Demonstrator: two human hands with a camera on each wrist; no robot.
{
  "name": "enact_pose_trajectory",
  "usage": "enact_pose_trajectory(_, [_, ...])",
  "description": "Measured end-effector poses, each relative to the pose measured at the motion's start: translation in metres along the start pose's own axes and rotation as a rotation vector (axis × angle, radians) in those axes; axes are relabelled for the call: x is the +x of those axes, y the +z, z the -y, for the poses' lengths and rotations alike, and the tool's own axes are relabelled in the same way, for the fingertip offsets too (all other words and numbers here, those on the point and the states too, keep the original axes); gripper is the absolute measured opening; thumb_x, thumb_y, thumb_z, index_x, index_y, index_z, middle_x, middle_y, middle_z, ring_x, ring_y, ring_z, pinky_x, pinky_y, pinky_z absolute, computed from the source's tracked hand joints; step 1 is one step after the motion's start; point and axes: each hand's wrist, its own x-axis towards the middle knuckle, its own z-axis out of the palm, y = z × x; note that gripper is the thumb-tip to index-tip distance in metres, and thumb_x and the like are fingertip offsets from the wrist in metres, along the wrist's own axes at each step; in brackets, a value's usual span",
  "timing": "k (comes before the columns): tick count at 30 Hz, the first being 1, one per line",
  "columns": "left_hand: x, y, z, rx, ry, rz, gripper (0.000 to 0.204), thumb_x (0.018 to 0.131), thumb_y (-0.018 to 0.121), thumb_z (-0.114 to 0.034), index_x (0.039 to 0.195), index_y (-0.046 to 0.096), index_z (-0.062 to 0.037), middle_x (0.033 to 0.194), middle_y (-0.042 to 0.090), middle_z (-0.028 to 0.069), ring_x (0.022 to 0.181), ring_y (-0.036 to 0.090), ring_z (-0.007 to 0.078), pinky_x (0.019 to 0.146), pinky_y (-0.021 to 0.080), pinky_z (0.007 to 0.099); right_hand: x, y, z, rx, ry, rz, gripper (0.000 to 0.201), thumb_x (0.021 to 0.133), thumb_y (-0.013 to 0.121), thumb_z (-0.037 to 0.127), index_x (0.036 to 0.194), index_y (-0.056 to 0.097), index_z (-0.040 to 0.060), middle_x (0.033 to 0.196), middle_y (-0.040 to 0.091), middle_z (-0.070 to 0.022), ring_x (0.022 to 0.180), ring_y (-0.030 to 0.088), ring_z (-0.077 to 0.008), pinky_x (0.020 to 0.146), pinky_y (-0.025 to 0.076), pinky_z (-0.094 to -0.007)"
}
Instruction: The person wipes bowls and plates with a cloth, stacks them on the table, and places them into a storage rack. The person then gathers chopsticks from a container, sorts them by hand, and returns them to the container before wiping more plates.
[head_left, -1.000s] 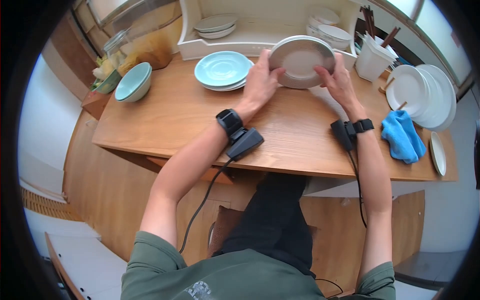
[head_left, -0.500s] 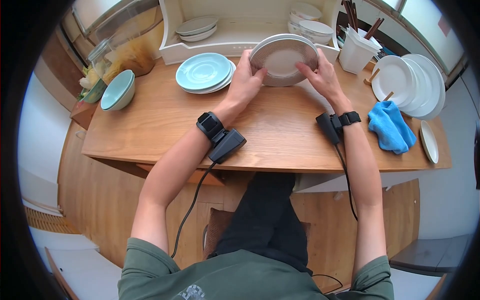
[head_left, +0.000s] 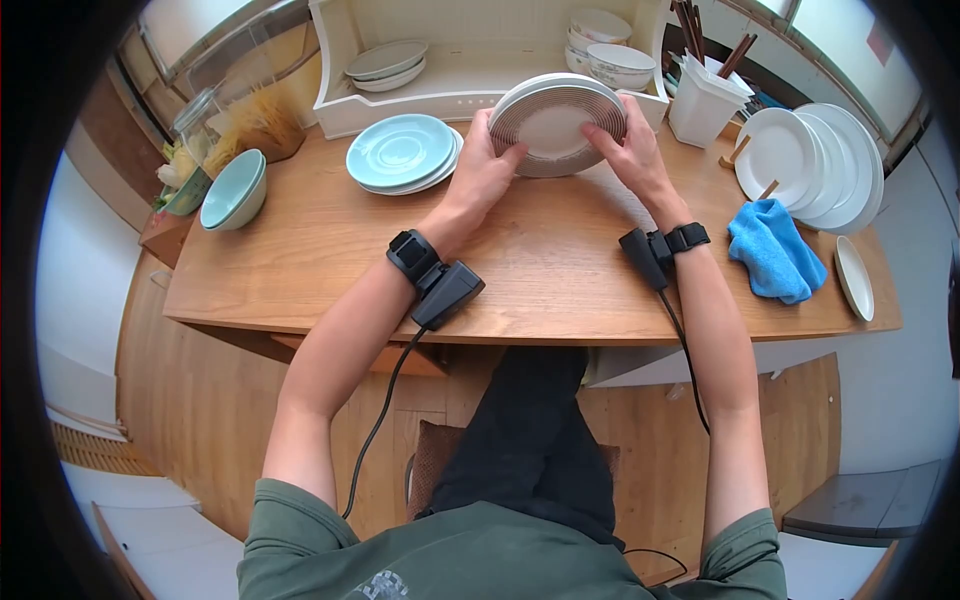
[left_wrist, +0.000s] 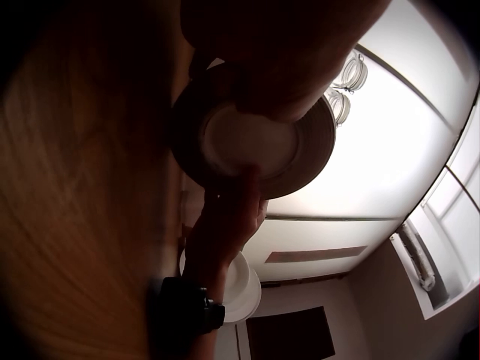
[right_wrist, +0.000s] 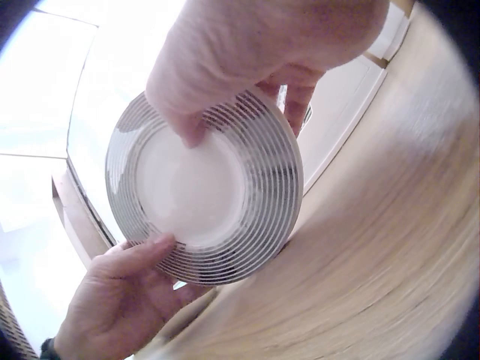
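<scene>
Both hands hold a small stack of plates (head_left: 556, 130) tilted up over the table, the front one white with thin grey rings round its rim. My left hand (head_left: 479, 172) grips the left edge, thumb over the face and fingers behind. On the opposite side my right hand (head_left: 638, 150) pinches the rim the same way, its thumb on the ringed band. The right wrist view shows the ringed face of the front plate (right_wrist: 191, 187) with both thumbs on it. To the left of the stack lie a light-blue plate (head_left: 400, 150) and white plates beneath it.
A white shelf (head_left: 480, 112) with plates and bowls stands behind. Nested bowls (head_left: 232, 190) sit at left. At right are a white chopstick holder (head_left: 705, 105), racked white plates (head_left: 775, 155), a blue cloth (head_left: 775, 250) and a small oval dish (head_left: 853, 278).
The head view has shifted, so the scene slides left in it. Both hands keep their grip on the plates, which lean slightly differently now.
</scene>
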Motion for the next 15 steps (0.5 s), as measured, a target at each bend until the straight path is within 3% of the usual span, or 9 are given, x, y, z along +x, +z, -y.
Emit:
enact_pose_trajectory(7, [-0.0013, -0.0002, -0.0068, -0.031, -0.074, 0.018, 0.036, 0.088, 0.061, -0.005, 0.121, 0.047, 0.0005, 0.111, 0.06, 0.0084, 0.103, 0.055, 0.0149, 0.09, 0.044, 0.029, 0.0011, -0.0004, -0.0046, 0.013, 0.022, 0.004, 0.042, 0.085, 0.067, 0.024, 0.115, 0.049, 0.0011, 0.099, 0.064, -0.0147, 0.092, 0.061, -0.0225, 0.082, 0.049, -0.0348])
enact_pose_trajectory(15, [0.0003, -0.0003, -0.0011, -0.022, 0.003, 0.022, 0.04, 0.089, 0.061, -0.007, 0.124, 0.045, 0.0004, 0.113, 0.059, 0.0089, 0.104, 0.055, 0.0146, 0.09, 0.044, 0.0291, 0.0006, -0.0001, 0.0001, 0.005, 0.018, -0.004, 0.045, 0.085, 0.066, 0.024, 0.118, 0.046, 0.0009, 0.103, 0.063, -0.0147, 0.095, 0.06, -0.0226, 0.084, 0.048, -0.0348])
